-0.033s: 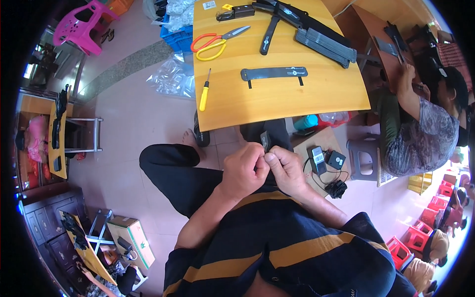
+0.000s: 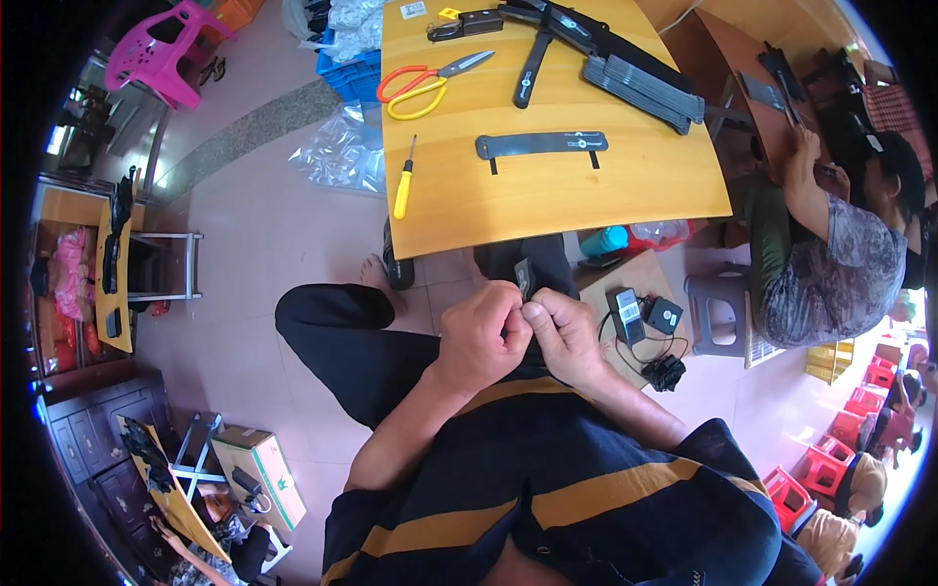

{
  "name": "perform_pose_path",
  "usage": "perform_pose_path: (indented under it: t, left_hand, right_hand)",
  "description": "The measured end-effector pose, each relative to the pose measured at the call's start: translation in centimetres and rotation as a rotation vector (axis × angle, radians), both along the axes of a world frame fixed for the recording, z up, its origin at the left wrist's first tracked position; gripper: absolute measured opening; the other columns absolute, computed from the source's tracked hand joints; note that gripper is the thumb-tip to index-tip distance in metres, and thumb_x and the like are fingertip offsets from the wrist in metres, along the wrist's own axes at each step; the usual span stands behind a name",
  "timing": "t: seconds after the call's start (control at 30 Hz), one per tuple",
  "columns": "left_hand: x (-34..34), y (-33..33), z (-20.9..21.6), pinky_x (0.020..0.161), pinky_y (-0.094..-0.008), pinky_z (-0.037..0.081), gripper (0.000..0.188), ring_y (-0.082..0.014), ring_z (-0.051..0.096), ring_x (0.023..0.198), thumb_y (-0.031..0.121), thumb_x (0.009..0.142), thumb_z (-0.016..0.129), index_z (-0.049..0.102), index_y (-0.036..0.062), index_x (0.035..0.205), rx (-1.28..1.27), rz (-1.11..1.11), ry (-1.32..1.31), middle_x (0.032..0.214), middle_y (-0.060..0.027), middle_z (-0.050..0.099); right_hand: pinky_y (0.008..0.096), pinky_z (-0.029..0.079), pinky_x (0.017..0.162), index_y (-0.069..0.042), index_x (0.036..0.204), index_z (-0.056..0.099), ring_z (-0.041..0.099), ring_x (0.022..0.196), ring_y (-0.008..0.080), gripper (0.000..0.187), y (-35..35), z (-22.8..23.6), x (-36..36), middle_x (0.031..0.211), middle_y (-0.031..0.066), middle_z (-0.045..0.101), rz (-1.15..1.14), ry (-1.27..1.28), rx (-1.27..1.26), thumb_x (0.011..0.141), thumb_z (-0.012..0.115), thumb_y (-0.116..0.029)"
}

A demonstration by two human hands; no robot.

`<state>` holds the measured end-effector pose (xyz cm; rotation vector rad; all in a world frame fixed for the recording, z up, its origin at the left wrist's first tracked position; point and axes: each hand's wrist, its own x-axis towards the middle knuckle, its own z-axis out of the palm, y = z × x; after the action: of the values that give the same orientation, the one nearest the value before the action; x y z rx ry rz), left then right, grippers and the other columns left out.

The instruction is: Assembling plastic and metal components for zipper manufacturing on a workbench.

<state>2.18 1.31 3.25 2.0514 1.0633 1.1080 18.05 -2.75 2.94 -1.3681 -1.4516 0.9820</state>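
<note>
My left hand [image 2: 481, 334] and my right hand [image 2: 564, 337] are closed and held together above my lap. Between them they grip a dark flat strip [image 2: 525, 275], whose end sticks up past the fingers; the rest of it is hidden. Beyond my hands, on the yellow table [image 2: 567, 210], a dark flat strap [image 2: 542, 146] lies crosswise with two short black tabs under it. A screwdriver [image 2: 403, 191] with a yellow handle rests near the left edge. Scissors [image 2: 430, 82] with red and yellow handles lie farther back.
At the table's far right are a stack of dark straps [image 2: 640, 90] and one loose strap [image 2: 531, 73]. Right of my knees, a cardboard box [image 2: 598, 293] carries black adapters [image 2: 664, 314] and cables. A co-worker [image 2: 831, 244] sits at the right. A blue crate [image 2: 352, 70] stands left of the table.
</note>
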Motion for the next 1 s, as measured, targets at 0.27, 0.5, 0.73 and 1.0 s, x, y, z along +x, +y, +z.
perform_pose_path:
  t: [0.27,0.5,0.73,1.0]
  left_hand:
    - [0.0,0.5,-0.4,0.059,-0.0355,0.053,0.015,-0.0307,0.066,0.066,-0.006,0.08,0.066,0.059,0.0041,0.088,-0.048,-0.014,-0.184,0.08,-0.0128,0.065]
    - [-0.7,0.5,-0.6,0.063,-0.0269,0.054,0.007,-0.0083,0.064,0.07,-0.006,0.089,0.062,0.06,0.0006,0.09,-0.512,-0.035,-0.331,0.082,-0.0039,0.067]
    - [-1.3,0.8,-1.8,0.071,-0.024,0.054,0.009,-0.0051,0.061,0.081,-0.005,0.096,0.055,0.061,0.001,0.095,-0.866,-0.062,-0.727,0.099,-0.004,0.067]
    - [-1.5,0.8,-0.7,0.084,-0.0246,0.057,0.014,-0.0095,0.064,0.091,-0.003,0.097,0.062,0.066,-0.0019,0.111,-0.758,-0.265,-0.758,0.106,-0.0058,0.066]
  right_hand:
    - [0.039,0.046,0.057,-0.001,0.085,0.063,0.06,0.062,0.0309,0.015,0.2,-0.1,-0.2,0.072,0.0141,0.058,-0.014,-0.09,0.145,0.098,0.067,-0.006]
    - [0.0374,0.046,0.057,-0.001,0.083,0.063,0.062,0.062,0.0283,0.016,0.1,0.0,-0.3,0.071,0.0128,0.059,0.007,-0.029,0.137,0.097,0.069,-0.006]
    - [0.0369,0.047,0.057,-0.001,0.082,0.063,0.063,0.064,0.0295,0.017,0.3,0.2,0.0,0.072,0.0127,0.06,0.087,-0.027,0.185,0.096,0.07,-0.006]
    - [0.041,0.049,0.06,-0.001,0.084,0.062,0.063,0.068,0.0344,0.013,0.5,0.0,0.3,0.075,0.0142,0.059,0.065,-0.109,0.184,0.094,0.07,-0.005]
